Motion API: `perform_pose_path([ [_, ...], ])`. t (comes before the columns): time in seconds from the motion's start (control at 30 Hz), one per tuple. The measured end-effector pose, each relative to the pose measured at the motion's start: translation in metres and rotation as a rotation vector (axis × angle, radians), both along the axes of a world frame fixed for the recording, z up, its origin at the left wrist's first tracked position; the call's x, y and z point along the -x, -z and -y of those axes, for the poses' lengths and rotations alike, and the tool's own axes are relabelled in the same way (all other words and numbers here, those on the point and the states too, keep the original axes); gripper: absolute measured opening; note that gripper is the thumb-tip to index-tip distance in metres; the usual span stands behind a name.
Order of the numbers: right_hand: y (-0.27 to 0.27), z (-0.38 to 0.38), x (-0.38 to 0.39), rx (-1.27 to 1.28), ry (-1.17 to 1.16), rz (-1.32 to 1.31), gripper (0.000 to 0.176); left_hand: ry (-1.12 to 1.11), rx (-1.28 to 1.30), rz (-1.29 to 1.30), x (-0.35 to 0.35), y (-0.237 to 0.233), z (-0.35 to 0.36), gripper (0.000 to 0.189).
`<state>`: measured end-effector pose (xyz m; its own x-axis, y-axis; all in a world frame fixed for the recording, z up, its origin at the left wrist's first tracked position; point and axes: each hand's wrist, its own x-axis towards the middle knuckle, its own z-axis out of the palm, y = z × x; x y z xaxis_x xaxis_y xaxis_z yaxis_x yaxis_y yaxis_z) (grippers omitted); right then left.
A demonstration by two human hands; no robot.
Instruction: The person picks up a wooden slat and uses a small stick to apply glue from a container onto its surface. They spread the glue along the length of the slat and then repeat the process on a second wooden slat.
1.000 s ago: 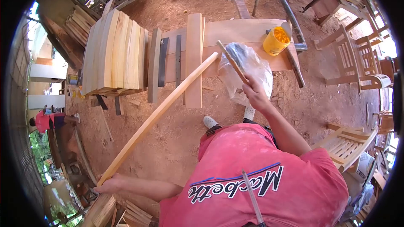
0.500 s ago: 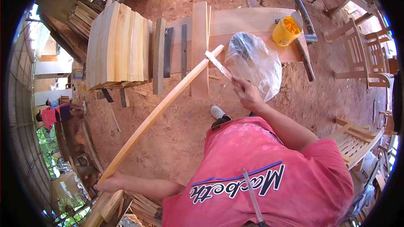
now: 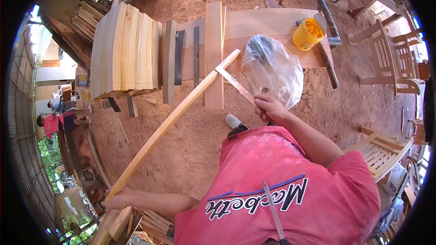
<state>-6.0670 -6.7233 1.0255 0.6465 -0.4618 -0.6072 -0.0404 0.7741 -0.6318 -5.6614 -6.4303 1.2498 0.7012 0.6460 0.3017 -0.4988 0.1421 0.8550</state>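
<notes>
A long, slim wooden strip (image 3: 168, 129) slants from the lower left up to the bench. My left hand (image 3: 119, 198) is closed round its near end, partly hiding it. The far end lies over an upright board (image 3: 213, 54) on the bench. In my right hand (image 3: 272, 109) is a flat, narrow blade smeared with whitish stuff (image 3: 236, 84), like a putty knife; the closed fingers cover its handle end. The blade's tip meets the strip near its far end. Just beyond that hand sits a clear plastic bag (image 3: 277, 72) with something dark inside.
A yellow tub of orange paste (image 3: 308, 34) stands on the wooden bench top (image 3: 259, 20). Stacked curved boards (image 3: 129, 50) fill the bench's left side. Wooden chairs (image 3: 386, 56) stand at right, a slatted piece (image 3: 383, 149) nearer me. People (image 3: 52, 124) are far left.
The blade's tip has slid a short way down the wooden strip toward me, and my right hand has turned and dropped slightly. My left hand keeps its hold in nearly the same place.
</notes>
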Motion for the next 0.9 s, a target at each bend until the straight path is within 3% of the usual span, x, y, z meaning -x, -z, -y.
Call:
perform_pose_path([
  [0.17, -0.009, 0.003, 0.025, -0.002, -0.077, -0.040, 0.037, 0.009, 0.035, 0.000, -0.006, 0.004, -0.007, 0.035],
  [0.23, -0.018, 0.006, 0.033, 0.246, -0.042, -0.092, 0.033, 0.043, 0.040, 0.009, -0.006, 0.007, -0.008, 0.033],
  [0.27, -0.019, 0.010, 0.032, 0.246, -0.042, -0.092, 0.033, 0.043, 0.040, 0.008, -0.011, 0.012, -0.013, 0.033],
  [0.37, -0.026, 0.031, 0.021, 0.542, -0.101, -0.387, 0.028, 0.132, 0.059, 0.019, -0.031, 0.028, -0.031, 0.031],
  [0.4, -0.022, 0.036, 0.017, 0.545, -0.096, -0.387, 0.028, 0.160, 0.086, -0.011, -0.035, 0.031, -0.034, 0.030],
  [0.47, -0.014, 0.042, 0.008, 0.865, -0.162, -0.623, 0.033, 0.190, 0.114, -0.040, -0.040, 0.037, -0.034, 0.028],
  [0.57, -0.012, 0.043, -0.001, 1.059, -0.127, -0.687, 0.037, 0.147, 0.134, -0.101, -0.043, 0.040, -0.029, 0.029],
  [0.67, -0.012, 0.044, -0.006, 1.038, -0.095, -0.635, 0.040, 0.068, 0.195, -0.101, -0.045, 0.043, -0.025, 0.031],
  [0.8, -0.008, 0.042, -0.008, 1.038, -0.161, -0.659, 0.038, 0.151, 0.134, -0.081, -0.045, 0.047, -0.028, 0.034],
  [0.9, -0.003, 0.029, -0.010, 1.126, -0.141, -0.475, 0.037, 0.148, 0.114, -0.076, -0.045, 0.049, -0.030, 0.034],
])
